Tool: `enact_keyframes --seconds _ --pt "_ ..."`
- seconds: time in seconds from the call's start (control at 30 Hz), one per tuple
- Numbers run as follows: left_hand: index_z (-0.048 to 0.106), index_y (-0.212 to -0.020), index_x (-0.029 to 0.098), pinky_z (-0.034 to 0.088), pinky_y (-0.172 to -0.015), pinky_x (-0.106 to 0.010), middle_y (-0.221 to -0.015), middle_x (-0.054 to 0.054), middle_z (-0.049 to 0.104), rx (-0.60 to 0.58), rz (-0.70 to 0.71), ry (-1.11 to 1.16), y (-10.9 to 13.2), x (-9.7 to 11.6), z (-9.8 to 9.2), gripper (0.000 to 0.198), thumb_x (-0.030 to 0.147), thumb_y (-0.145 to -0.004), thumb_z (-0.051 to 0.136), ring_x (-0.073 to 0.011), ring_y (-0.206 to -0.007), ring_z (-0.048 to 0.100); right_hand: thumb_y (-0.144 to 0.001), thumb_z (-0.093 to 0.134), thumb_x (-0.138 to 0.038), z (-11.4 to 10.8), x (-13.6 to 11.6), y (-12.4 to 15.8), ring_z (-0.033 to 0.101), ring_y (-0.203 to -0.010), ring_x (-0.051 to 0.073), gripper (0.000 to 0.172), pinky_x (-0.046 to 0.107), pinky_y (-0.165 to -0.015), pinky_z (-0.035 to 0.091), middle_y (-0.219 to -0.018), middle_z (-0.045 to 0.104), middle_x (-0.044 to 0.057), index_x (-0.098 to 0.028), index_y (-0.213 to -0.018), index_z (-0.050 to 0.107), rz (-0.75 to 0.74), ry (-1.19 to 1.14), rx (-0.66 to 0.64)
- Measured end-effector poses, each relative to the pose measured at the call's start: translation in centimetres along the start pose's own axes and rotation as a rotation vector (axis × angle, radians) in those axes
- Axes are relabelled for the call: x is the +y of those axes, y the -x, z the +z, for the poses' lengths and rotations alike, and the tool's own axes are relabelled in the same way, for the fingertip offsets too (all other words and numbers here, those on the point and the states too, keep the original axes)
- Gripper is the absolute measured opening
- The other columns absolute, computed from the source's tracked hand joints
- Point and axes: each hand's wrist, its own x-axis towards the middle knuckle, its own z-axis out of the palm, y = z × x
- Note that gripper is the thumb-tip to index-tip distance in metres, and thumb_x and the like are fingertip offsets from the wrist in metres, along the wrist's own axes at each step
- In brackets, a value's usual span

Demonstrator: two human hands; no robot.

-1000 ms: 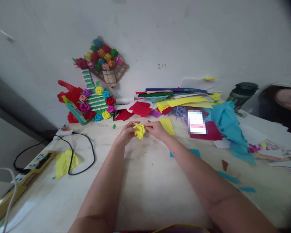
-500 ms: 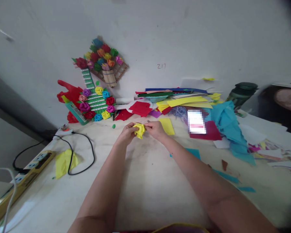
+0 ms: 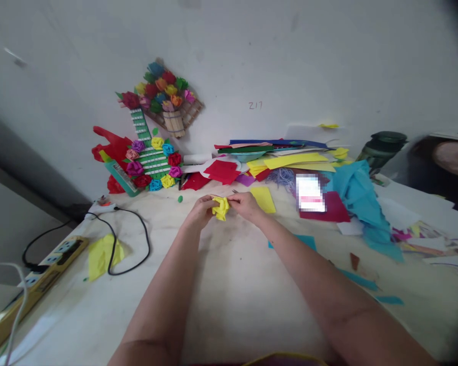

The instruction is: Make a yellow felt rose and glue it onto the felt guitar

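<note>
The flower [image 3: 221, 207], a crumpled yellow thing, sits between my two hands, straight ahead of me over the far half of the table [image 3: 229, 305]; I can't tell whether its underside touches the surface. It is only slightly longer one way, and that axis seems to run toward me, with a loose lower fold pointing my way. My left hand [image 3: 203, 209] has the fuller hold: the fingers are curled round the flower's left side, with the thumb against it. My right hand [image 3: 245, 204] comes in from the other side at about the same height, its fingertips drawn narrow in what looks like a pinch on the flower's right edge. So the flower lies right of my left hand and left of my right, touching both, and nearer the left palm. A thin dark tip [image 3: 235, 191] shows just beyond my right fingers; it is too small to name. Behind that hand lies a yellow sheet [image 3: 264, 199], and a blue sheet [image 3: 304, 241] is partly covered by my right forearm. Farther off, the paper pile [image 3: 290, 160] runs along the wall.
</note>
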Motion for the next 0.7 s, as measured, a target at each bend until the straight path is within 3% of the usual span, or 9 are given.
enact_keyframes --seconds 0.27,0.4,0.53,0.7 --pt "0.059 -0.069 0.013 0.036 -0.044 -0.022 -0.057 -0.001 0.058 -0.028 0.035 0.014 0.06 0.37 0.1 0.019 0.011 -0.05 0.06 -0.0111 -0.048 0.051 -0.069 0.056 -0.02 0.03 -0.39 0.03 0.06 -0.067 0.014 0.018 0.022 -0.06 0.044 -0.074 0.069 0.001 -0.022 -0.079 0.071 0.008 -0.084 0.04" --pt "0.06 -0.066 0.013 0.036 -0.044 -0.023 -0.059 -0.004 0.058 -0.014 -0.003 0.087 0.13 0.79 0.29 0.014 0.023 -0.057 0.058 -0.0131 -0.051 0.052 -0.069 0.056 -0.021 0.01 -0.42 0.01 0.059 -0.064 0.013 0.017 0.022 -0.058 0.043 -0.068 0.068 0.0 -0.02 -0.075 0.071 0.01 -0.085 0.067" --pt "0.06 -0.065 0.011 0.038 -0.046 -0.024 -0.06 -0.004 0.058 0.021 -0.038 0.05 0.07 0.92 0.46 0.02 0.032 -0.061 0.06 -0.0133 -0.053 0.053 -0.068 0.056 -0.022 0.07 -0.26 0.02 0.059 -0.066 0.014 0.016 0.022 -0.06 0.043 -0.07 0.068 0.0 -0.02 -0.075 0.071 0.014 -0.075 0.069" --pt "0.059 -0.07 0.013 0.037 -0.044 -0.022 -0.062 -0.002 0.059 0.025 0.044 -0.02 0.17 0.93 0.35 0.022 0.03 -0.059 0.065 -0.0111 -0.051 0.053 -0.068 0.056 -0.022 0.04 -0.41 0.01 0.059 -0.065 0.014 0.017 0.023 -0.06 0.043 -0.07 0.067 0.001 -0.019 -0.075 0.071 0.018 -0.06 0.082"
